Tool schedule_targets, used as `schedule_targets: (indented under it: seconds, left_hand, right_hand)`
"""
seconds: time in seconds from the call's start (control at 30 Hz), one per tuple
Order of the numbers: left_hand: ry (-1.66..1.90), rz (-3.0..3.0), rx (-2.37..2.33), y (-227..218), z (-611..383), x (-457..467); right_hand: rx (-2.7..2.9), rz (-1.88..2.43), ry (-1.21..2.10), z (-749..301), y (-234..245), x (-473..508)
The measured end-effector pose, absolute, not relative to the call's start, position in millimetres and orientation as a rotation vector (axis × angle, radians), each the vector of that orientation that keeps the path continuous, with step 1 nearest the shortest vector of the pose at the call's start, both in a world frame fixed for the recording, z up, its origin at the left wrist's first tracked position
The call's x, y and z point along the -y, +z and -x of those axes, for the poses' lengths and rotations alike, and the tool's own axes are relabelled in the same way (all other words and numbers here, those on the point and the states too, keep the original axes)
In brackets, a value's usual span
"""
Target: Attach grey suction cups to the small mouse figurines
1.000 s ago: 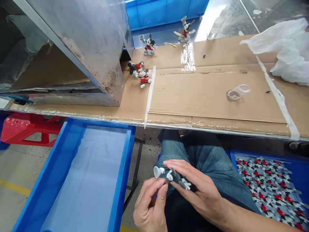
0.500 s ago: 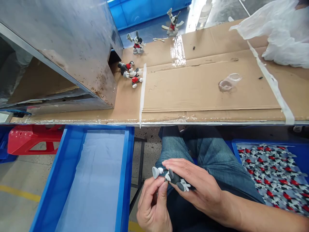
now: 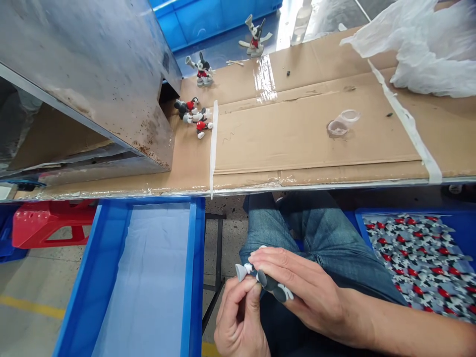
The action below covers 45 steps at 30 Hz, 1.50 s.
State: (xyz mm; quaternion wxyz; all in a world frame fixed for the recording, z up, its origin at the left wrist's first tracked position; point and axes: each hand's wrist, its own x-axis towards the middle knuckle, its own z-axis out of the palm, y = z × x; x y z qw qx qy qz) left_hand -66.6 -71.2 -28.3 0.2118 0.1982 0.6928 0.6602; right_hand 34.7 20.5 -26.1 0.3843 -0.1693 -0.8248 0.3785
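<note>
Over my lap, both hands hold one small mouse figurine [image 3: 268,283] with a white horn at its tip. My right hand [image 3: 303,292] wraps over it from above, fingers closed around its body. My left hand [image 3: 240,320] pinches it from below with thumb and fingertips. On the cardboard-covered bench [image 3: 305,144], two figurines [image 3: 193,115] lie near a metal housing, and two more stand upright, one [image 3: 201,68] nearer the housing and the other [image 3: 255,37] further along the far edge.
A blue bin [image 3: 137,277] lined with pale sheet sits at my lower left. Another blue bin [image 3: 420,258] at the right holds several figurines. A metal housing [image 3: 92,74] overhangs the bench's left. White plastic bag [image 3: 420,49] lies far right; a small clear cup [image 3: 337,127] rests mid-bench. A red stool [image 3: 48,223] stands left.
The view has drifted, shifting the bench leftward and upward. My hands have stayed over my lap and turned the figurine slightly, with the left thumb sliding along it.
</note>
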Motion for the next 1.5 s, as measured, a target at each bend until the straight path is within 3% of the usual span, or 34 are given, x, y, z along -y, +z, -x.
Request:
schedule_targets:
  seconds: [0.5,0.73,0.97,1.1,1.27,1.5]
  left_hand:
    - [1.726,-0.045,-1.587,-39,82,68]
    - [1.384,-0.411,-1.127,-38,109,65]
    - [1.104,-0.318,-0.754,-28,98,62]
    - [1.238,-0.143,-0.857,-25,87,61]
    - [1.599,-0.307,-1.284,-38,77,64]
    - [1.567,-0.284,-1.467,-42,73,67]
  right_hand:
    - [1.958,0.624,1.084,-34,-25,-20]
    - [1.928,0.395,1.851,-49,-2,-59]
    - [1.751,-0.011,2.464,-55,-10,-81]
    - [1.422,0.295,2.523,-53,-19,-68]
    - [0.996,0.952,2.269,-57,-18,-45]
    - [0.928,1.038,2.369,-67,-14,-43]
